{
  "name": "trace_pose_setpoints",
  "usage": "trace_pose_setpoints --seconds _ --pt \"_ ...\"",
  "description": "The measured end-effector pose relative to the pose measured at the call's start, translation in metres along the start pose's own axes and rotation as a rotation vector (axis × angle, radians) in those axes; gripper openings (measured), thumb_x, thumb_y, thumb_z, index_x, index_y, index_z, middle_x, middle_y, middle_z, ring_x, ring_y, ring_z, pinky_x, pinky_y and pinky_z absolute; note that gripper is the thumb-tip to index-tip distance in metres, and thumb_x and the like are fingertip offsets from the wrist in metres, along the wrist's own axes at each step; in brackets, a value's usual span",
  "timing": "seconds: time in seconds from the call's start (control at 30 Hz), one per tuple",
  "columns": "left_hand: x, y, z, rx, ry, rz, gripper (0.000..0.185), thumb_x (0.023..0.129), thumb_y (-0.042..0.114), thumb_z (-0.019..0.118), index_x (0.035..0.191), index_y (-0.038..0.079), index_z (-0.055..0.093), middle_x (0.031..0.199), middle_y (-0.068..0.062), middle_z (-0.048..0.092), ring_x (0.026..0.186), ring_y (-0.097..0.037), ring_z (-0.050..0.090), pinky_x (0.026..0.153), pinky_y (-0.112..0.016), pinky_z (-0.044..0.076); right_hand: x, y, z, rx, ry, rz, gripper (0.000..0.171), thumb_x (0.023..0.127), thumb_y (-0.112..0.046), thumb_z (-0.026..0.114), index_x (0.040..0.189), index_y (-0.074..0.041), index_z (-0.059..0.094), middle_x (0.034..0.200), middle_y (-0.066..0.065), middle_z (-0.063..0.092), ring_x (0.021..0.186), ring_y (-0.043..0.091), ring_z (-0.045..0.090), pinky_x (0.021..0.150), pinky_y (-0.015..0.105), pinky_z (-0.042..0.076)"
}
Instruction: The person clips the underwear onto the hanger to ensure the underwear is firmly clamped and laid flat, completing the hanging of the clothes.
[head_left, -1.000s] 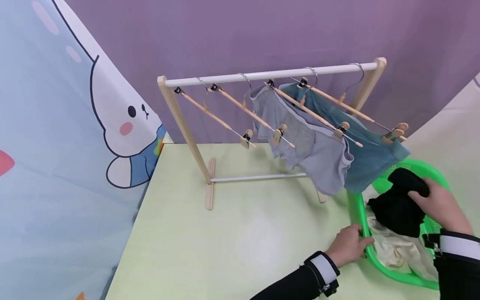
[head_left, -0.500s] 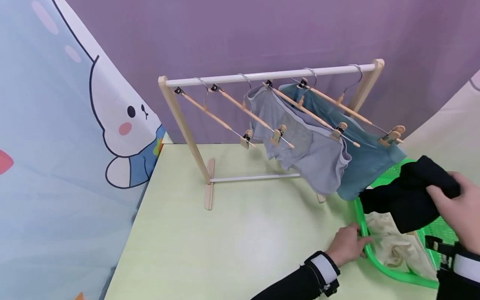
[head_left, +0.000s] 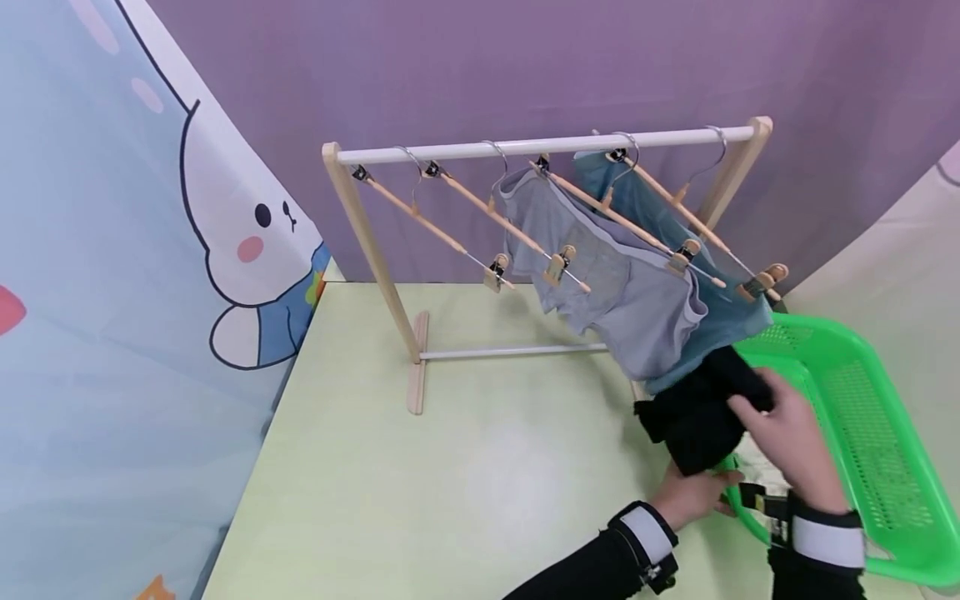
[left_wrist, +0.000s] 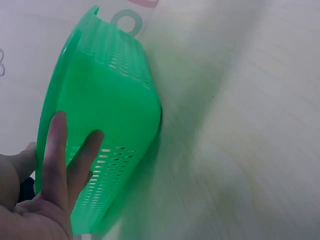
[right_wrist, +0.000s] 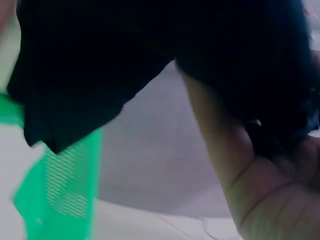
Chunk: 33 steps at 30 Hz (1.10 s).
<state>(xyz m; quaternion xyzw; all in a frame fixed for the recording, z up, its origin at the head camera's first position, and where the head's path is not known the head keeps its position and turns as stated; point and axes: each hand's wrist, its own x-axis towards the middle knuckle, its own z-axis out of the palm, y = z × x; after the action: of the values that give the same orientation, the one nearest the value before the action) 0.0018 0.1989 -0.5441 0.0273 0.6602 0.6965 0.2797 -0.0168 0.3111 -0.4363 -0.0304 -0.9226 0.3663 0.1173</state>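
Head view shows the right hand [head_left: 787, 433] gripping a black garment [head_left: 693, 417], lifted clear just left of the green basket [head_left: 862, 417]. Flat, relaxed fingers of the left hand [head_left: 693, 498] steady the basket's wall. That bracing should prevent tipping.

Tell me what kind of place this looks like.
Probably a staged tabletop laundry setup, not a real laundry room: a small rack with clip hangers stands on a table, a green basket beside it, fabric backdrops behind.
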Motion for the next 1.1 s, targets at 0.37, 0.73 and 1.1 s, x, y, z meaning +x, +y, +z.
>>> trace_pose_setpoints --seconds 0.37,0.73,1.1 --pt "0.010 -0.029 -0.037 -0.151 -0.213 -0.147 0.032 0.096 0.001 0.049 0.117 0.009 0.072 0.111 0.001 0.074 0.102 -0.048 0.065 0.079 -0.028 0.057 0.019 0.019 0.070 -0.009 -0.325 0.038 0.042 0.106 -0.031 0.048 0.126 0.006 0.050 0.114 0.031 0.060 0.103 0.046 0.060 0.077 0.050 0.049" --pt "0.001 -0.035 -0.073 0.180 -0.131 -0.137 0.026 0.098 0.020 0.062 0.086 -0.002 0.072 0.073 -0.018 0.072 0.066 -0.029 0.073 0.057 -0.023 0.055 0.009 0.048 0.116 -0.156 -0.534 0.030 0.049 0.106 -0.032 0.046 0.119 0.015 0.054 0.111 0.034 0.063 0.103 0.049 0.062 0.081 0.055 0.051" --pt "0.011 -0.047 -0.127 0.911 0.675 0.248 0.048 0.072 0.045 0.088 0.097 0.020 0.055 0.086 0.010 0.055 0.072 -0.009 0.059 0.055 -0.022 0.046 -0.020 0.060 0.121 -0.212 -0.493 -0.212 0.065 0.075 -0.025 0.087 0.119 0.015 0.060 0.119 0.030 0.058 0.109 0.049 0.056 0.089 0.059 0.048"
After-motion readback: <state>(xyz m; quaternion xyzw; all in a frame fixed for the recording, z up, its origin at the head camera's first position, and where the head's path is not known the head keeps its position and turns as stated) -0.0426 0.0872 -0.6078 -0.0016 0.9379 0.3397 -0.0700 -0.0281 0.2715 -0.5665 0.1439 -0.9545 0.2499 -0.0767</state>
